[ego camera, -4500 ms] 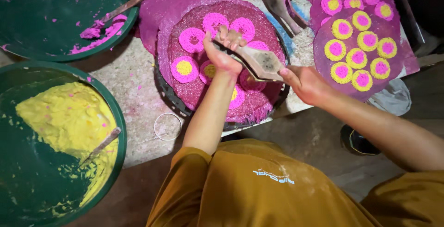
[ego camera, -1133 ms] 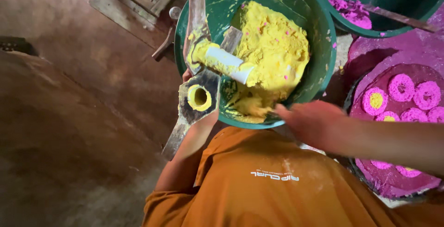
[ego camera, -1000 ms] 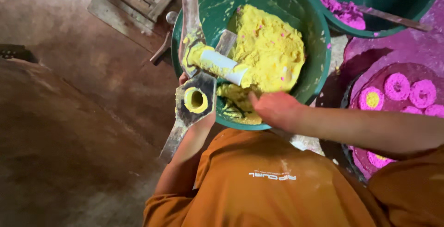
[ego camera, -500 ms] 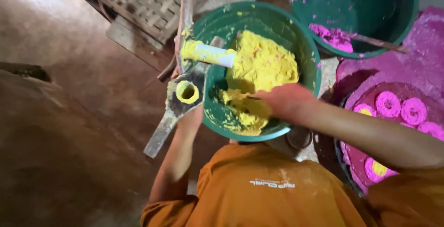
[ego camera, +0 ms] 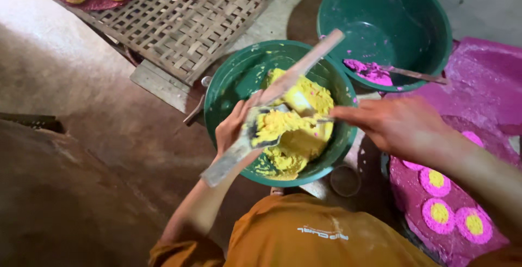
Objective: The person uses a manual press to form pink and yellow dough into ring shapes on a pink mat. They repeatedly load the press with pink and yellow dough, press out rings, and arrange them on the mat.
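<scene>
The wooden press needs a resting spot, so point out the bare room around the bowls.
Free: the woven bamboo rack behind the yellow-dough bowl, and the brown floor to its left. Crowded: right side, between the pink-dough bowl and the pink tray.

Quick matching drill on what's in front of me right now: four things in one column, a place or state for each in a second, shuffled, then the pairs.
Things:
1. near green basin
2. far green basin
3. woven bamboo mat
4. wooden press

Places or states:
A. lies flat beyond the basins, upper left
B. held in the left hand over the dough
C. holds a heap of yellow dough
D. holds only a little pink dough and a stick

Pairs: 1-C, 2-D, 3-A, 4-B
</scene>
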